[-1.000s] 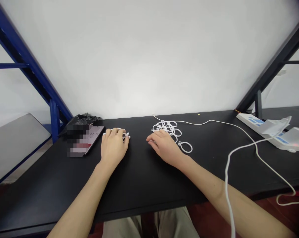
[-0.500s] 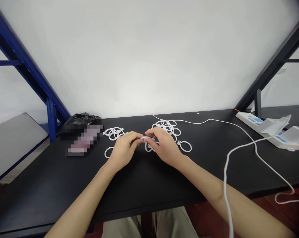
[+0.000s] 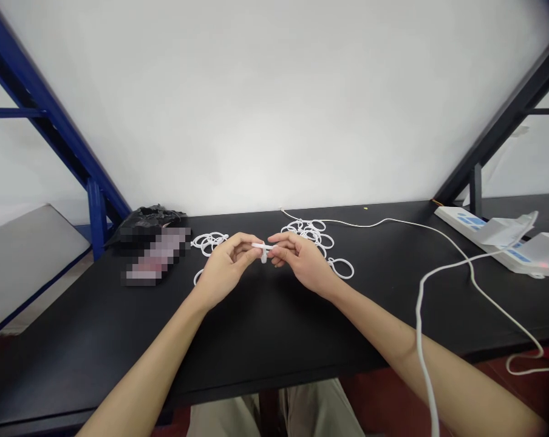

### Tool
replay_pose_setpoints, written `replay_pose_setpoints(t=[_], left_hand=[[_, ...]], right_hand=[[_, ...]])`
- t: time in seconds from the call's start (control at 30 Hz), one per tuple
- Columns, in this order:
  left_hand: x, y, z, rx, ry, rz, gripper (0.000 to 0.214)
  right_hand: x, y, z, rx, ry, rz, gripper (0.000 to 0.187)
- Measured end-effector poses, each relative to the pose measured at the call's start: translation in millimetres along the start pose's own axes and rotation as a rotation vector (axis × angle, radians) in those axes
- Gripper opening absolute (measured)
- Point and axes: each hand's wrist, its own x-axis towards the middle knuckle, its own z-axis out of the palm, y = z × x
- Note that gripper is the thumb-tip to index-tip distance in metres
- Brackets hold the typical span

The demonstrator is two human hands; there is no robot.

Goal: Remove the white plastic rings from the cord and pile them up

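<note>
My left hand (image 3: 226, 265) and my right hand (image 3: 302, 260) meet just above the black table (image 3: 256, 340), both pinching one small white ring (image 3: 262, 249) between their fingertips. Behind my right hand lies a pile of several white rings (image 3: 310, 233), with one loose ring (image 3: 342, 267) to its right. A smaller group of white rings (image 3: 208, 241) lies behind my left hand, and part of another ring (image 3: 197, 277) shows at my left wrist.
A blurred flat object (image 3: 153, 258) and a crumpled black bag (image 3: 149, 217) sit at the left rear. A white cable (image 3: 420, 285) runs across the right side toward a white power strip (image 3: 493, 240). Blue and black frame struts rise at both sides.
My hands came off the table, moved together and lifted a white ring between them. The rings my left hand had covered now lie exposed.
</note>
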Motion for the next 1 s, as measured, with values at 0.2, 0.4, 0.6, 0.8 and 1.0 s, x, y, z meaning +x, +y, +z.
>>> replay_pose_setpoints(t=[0.2,0.4,0.6,0.8,1.0], left_hand=[[-3.0,4.0,4.9,-0.092,-0.135,-0.001,0.017],[-3.4,-3.3,7.5,0.033,-0.147,0.064,0.014],[-1.4,-10.2,8.5,0.328,-0.071,0.186,0.008],[-1.3,-10.1,9.5,0.345,-0.068,0.172,0.008],[-2.5,-6.8,12.0,0.295,-0.053,0.116,0.007]], right_hand=[[-0.2,2.3,1.0,0.071,-0.042,0.053,0.013],[-1.9,-0.1,1.5,0.064,-0.052,0.084,0.012],[-2.9,3.1,1.8,-0.036,-0.043,0.029,0.013],[-0.1,5.3,0.1,-0.079,-0.03,0.01,0.011],[1.3,5.0,-0.5,-0.078,-0.013,0.02,0.01]])
